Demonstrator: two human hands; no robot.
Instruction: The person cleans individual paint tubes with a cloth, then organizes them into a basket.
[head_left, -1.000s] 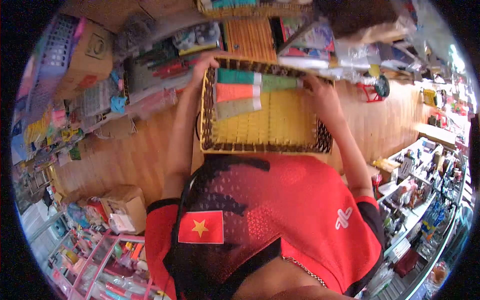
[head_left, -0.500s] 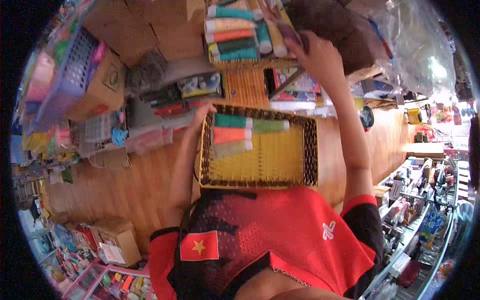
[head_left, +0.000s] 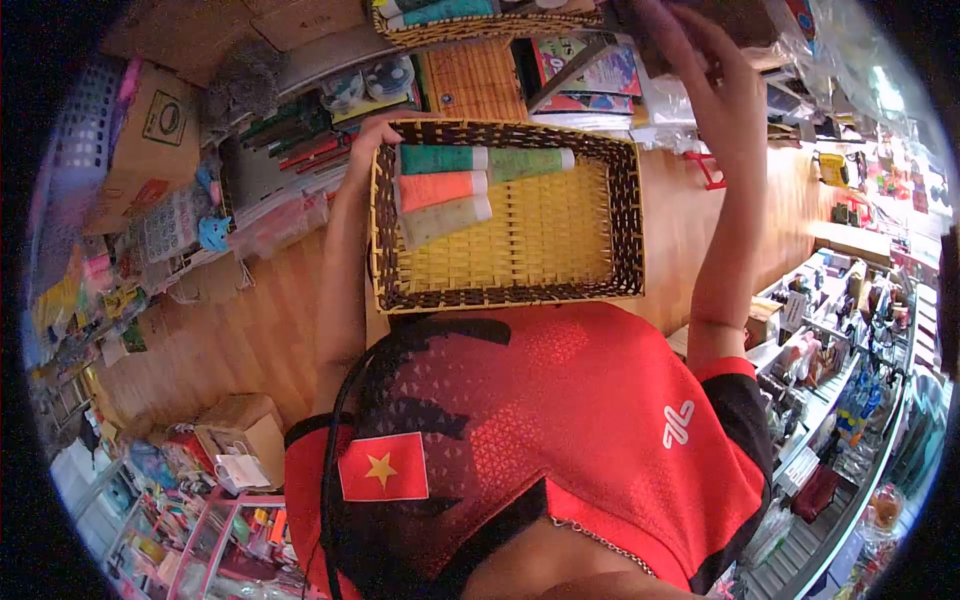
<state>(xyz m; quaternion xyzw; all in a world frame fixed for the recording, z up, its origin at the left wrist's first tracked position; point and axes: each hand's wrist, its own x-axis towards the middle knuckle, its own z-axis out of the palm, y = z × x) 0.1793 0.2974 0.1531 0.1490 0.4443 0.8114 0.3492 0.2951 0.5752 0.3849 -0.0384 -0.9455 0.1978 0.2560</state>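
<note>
My left hand point(head_left: 381, 136) grips the upper left corner of a woven basket point(head_left: 520, 240), yellow inside with a dark brown rim, held in front of my chest. Several tubes lie at its left end: a teal tube point(head_left: 440, 159), a light green tube point(head_left: 530, 164), an orange tube point(head_left: 440, 189) and a greyish-beige tube point(head_left: 445, 218). My right hand point(head_left: 712, 62) is raised at the top right, beside a dark object at the frame's edge. Whether its fingers hold anything is unclear. A second basket point(head_left: 480, 32) with more tubes stands at the top edge, left of my right hand.
Cardboard boxes point(head_left: 150, 140) and a purple crate point(head_left: 85, 120) stand at the left. Flat packages and a shelf edge lie beyond the held basket. Stocked display racks point(head_left: 830, 370) run down the right side. Another cardboard box point(head_left: 245, 440) sits at the lower left.
The held basket appears higher in view, with the same tubes inside. The second basket has shifted toward the top edge. My right hand has moved right, away from the second basket's tubes.
</note>
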